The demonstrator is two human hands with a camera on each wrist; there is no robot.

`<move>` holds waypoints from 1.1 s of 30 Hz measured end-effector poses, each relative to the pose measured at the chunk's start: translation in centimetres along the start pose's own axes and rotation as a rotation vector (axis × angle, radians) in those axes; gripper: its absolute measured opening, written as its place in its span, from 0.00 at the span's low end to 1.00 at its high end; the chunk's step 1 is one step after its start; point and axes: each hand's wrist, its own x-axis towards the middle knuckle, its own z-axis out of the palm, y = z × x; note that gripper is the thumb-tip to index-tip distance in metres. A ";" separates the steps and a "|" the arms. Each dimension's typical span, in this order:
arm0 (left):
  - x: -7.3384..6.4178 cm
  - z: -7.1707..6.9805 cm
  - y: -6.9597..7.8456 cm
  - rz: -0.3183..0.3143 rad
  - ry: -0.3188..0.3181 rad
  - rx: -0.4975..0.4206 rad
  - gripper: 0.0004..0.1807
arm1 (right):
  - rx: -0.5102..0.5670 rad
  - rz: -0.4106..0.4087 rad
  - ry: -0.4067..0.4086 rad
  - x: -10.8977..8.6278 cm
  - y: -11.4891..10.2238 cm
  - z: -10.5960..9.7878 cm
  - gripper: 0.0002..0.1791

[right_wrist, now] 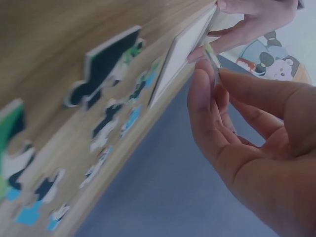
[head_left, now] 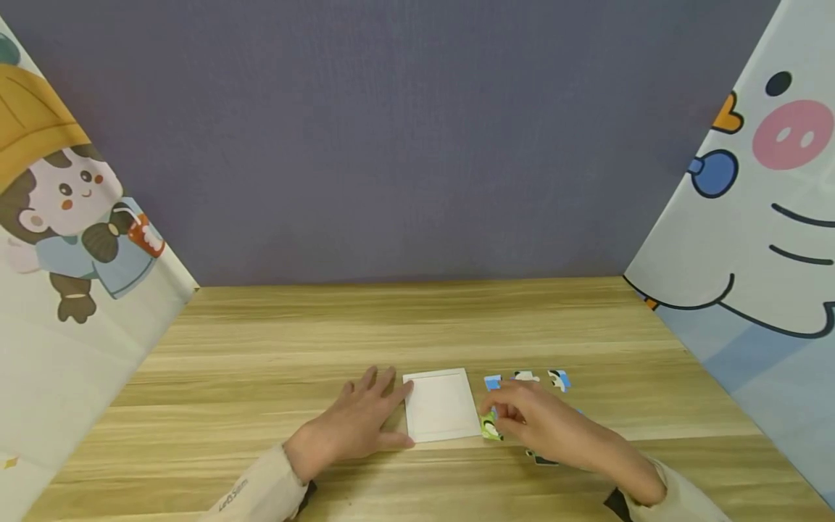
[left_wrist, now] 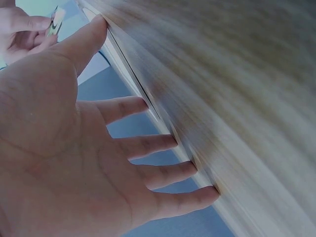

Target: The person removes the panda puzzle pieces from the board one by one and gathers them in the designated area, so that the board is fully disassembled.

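Note:
A white square puzzle tray [head_left: 442, 406] lies on the table with its inside bare. My left hand [head_left: 355, 424] rests at the tray's left side, fingers spread and fairly straight, thumb by the near corner. Thumb and fingers of my right hand [head_left: 551, 424] pinch a green-and-white puzzle piece [head_left: 491, 428], just right of the tray. In the right wrist view this piece [right_wrist: 213, 58] appears edge-on, raised off the table. Beyond the right hand lie a blue piece [head_left: 492, 382] and a black-and-white piece [head_left: 525, 376]; the hand covers part of the group.
Several loose puzzle pieces are scattered right of the tray, among them a blue-and-white one [head_left: 559, 380] and a dark one [head_left: 544, 460] nearer me. A grey panel [head_left: 417, 145] stands behind the wooden table [head_left: 274, 341], with cartoon-printed panels on both sides.

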 end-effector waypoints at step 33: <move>0.0 0.0 -0.1 -0.007 -0.011 -0.034 0.47 | 0.031 0.063 -0.141 -1.6 1.4 1.4 0.12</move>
